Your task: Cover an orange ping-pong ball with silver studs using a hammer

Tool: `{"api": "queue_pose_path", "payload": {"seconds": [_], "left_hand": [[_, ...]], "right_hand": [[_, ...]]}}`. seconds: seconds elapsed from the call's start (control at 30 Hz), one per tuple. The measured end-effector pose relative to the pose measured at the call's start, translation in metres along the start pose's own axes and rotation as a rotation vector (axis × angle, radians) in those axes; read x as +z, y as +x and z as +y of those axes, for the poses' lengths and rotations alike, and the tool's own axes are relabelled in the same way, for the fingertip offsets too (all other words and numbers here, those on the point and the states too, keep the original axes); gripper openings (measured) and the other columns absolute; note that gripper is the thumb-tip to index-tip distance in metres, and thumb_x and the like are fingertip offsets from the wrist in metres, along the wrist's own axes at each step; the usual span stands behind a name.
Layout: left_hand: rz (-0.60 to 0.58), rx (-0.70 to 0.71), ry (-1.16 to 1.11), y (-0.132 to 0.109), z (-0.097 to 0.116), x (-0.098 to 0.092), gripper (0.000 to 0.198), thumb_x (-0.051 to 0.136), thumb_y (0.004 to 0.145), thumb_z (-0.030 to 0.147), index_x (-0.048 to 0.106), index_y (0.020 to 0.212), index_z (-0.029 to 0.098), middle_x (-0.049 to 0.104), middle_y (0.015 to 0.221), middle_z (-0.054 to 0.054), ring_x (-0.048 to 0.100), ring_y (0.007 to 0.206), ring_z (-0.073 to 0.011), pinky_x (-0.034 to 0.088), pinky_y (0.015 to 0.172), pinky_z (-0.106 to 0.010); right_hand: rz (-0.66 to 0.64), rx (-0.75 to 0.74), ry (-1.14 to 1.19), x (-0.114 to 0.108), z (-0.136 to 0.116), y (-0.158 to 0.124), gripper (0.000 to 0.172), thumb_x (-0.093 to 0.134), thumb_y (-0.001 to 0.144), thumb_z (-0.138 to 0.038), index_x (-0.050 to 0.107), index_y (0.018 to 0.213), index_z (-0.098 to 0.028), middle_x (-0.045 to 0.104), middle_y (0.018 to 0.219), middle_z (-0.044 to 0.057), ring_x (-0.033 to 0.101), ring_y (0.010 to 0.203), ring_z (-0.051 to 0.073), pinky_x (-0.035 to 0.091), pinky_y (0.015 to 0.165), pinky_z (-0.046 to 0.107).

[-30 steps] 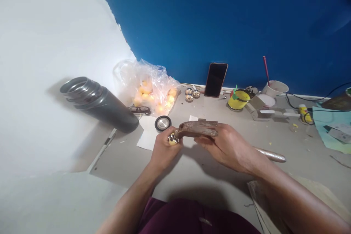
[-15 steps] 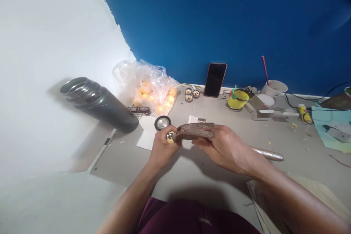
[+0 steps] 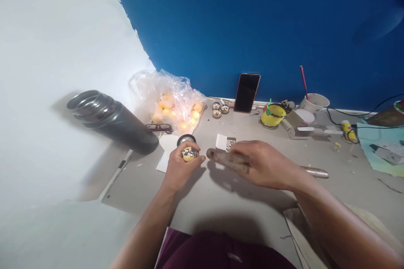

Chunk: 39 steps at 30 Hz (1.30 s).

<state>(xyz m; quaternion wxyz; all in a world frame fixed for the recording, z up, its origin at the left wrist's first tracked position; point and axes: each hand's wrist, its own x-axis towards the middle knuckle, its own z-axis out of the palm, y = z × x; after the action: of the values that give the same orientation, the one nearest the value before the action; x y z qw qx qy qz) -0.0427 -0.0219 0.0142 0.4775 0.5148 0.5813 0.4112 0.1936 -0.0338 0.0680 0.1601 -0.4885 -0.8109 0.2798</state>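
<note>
My left hand (image 3: pixel 179 168) is closed round a small yellow ball with a shiny studded top (image 3: pixel 190 153), held just above the grey floor. My right hand (image 3: pixel 264 164) grips a rusty hammer head (image 3: pixel 224 157), now lowered and tilted, its tip a short way right of the ball. The hammer's silver handle (image 3: pixel 313 172) sticks out to the right behind my wrist. A white paper with small silver beads (image 3: pixel 226 143) lies just beyond the hammer.
A grey pipe (image 3: pixel 110 119) lies at left, with glasses (image 3: pixel 159 127) and a clear bag of yellow balls (image 3: pixel 172 103) beside it. A phone (image 3: pixel 246 92) leans on the blue wall. Cups (image 3: pixel 274 114), cardboard pieces and a glue bottle (image 3: pixel 346 129) stand at right.
My right hand has lowered and turned the hammer away from the ball. My left hand has turned the ball so its studded top shows.
</note>
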Motion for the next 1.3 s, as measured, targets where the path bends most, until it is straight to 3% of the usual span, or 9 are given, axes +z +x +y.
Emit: {"api": "queue_pose_path", "payload": {"seconds": [0.1,0.27,0.47,0.67,0.77,0.9,0.97,1.1,1.3], "left_hand": [[-0.049,-0.008,-0.247,0.003,-0.004,-0.004,0.033,0.081,0.067,0.022,0.064,0.095,0.021,0.06,0.078,0.003,0.05,0.059,-0.009,0.038,0.056,-0.021],[-0.196,-0.035,-0.624,0.005,-0.004,-0.003,0.023,0.066,0.084,0.037,0.068,0.094,0.016,0.064,0.088,-0.004,0.052,0.058,-0.0097,0.036,0.051,-0.022],[-0.234,-0.099,-0.677,0.006,-0.005,0.001,0.015,0.065,0.086,0.028,0.069,0.086,0.013,0.064,0.078,-0.004,0.048,0.049,-0.0062,0.031,0.047,-0.02],[-0.241,-0.101,-0.687,0.006,-0.01,0.003,0.017,0.066,0.09,0.03,0.068,0.085,0.014,0.063,0.077,-0.003,0.046,0.047,-0.004,0.03,0.048,-0.019],[-0.225,-0.106,-0.695,0.007,-0.01,0.005,0.017,0.068,0.089,0.03,0.068,0.085,0.014,0.063,0.078,-0.003,0.046,0.048,-0.0046,0.032,0.048,-0.019],[-0.196,-0.125,-0.759,0.007,-0.008,0.009,0.025,0.067,0.091,0.04,0.07,0.089,0.015,0.065,0.081,-0.004,0.053,0.055,-0.0093,0.037,0.05,-0.021],[-0.193,-0.161,-0.797,0.008,-0.007,0.011,0.032,0.065,0.092,0.046,0.072,0.092,0.015,0.067,0.085,-0.006,0.056,0.059,-0.0118,0.042,0.052,-0.023],[-0.21,-0.264,-0.865,0.007,-0.005,0.015,0.039,0.059,0.094,0.051,0.073,0.099,0.014,0.069,0.091,-0.01,0.061,0.067,-0.0163,0.049,0.058,-0.027],[-0.268,-0.387,-0.917,0.003,-0.01,0.021,0.043,0.053,0.098,0.049,0.074,0.098,0.012,0.069,0.091,-0.013,0.062,0.069,-0.0181,0.05,0.058,-0.027]], "right_hand": [[-0.195,-0.026,-0.175,0.008,-0.002,0.003,0.004,0.059,0.077,-0.016,0.062,0.077,-0.019,0.069,0.077,0.004,0.056,0.066,0.017,0.026,0.057,0.029],[-0.279,-0.083,-0.342,0.035,-0.006,0.008,0.009,0.058,0.077,-0.018,0.064,0.085,-0.017,0.072,0.087,0.008,0.063,0.074,0.021,0.022,0.056,0.032],[-0.368,-0.056,-0.414,0.056,-0.005,0.012,0.021,0.063,0.079,-0.015,0.068,0.099,-0.015,0.073,0.1,0.012,0.067,0.088,0.027,0.035,0.064,0.033],[-0.407,-0.069,-0.394,0.058,-0.005,0.013,0.019,0.067,0.081,-0.019,0.07,0.099,-0.014,0.072,0.101,0.012,0.066,0.092,0.026,0.04,0.07,0.032],[-0.317,-0.066,-0.351,0.043,0.002,0.015,0.013,0.064,0.088,-0.027,0.072,0.094,-0.018,0.072,0.1,0.009,0.065,0.093,0.024,0.037,0.067,0.031],[0.004,0.187,-0.398,0.025,0.024,0.026,0.022,0.051,0.099,-0.025,0.072,0.096,-0.02,0.071,0.1,0.008,0.065,0.092,0.021,0.037,0.067,0.029],[0.094,0.28,-0.44,0.027,0.037,0.033,0.023,0.051,0.099,-0.025,0.073,0.096,-0.02,0.071,0.101,0.009,0.065,0.093,0.021,0.038,0.067,0.029],[0.071,0.276,-0.5,0.043,0.052,0.044,0.021,0.055,0.098,-0.028,0.075,0.099,-0.021,0.069,0.105,0.011,0.064,0.098,0.024,0.042,0.068,0.029],[0.008,0.267,-0.543,0.056,0.054,0.053,0.022,0.055,0.095,-0.025,0.077,0.098,-0.019,0.069,0.107,0.014,0.066,0.099,0.027,0.047,0.072,0.03]]}}
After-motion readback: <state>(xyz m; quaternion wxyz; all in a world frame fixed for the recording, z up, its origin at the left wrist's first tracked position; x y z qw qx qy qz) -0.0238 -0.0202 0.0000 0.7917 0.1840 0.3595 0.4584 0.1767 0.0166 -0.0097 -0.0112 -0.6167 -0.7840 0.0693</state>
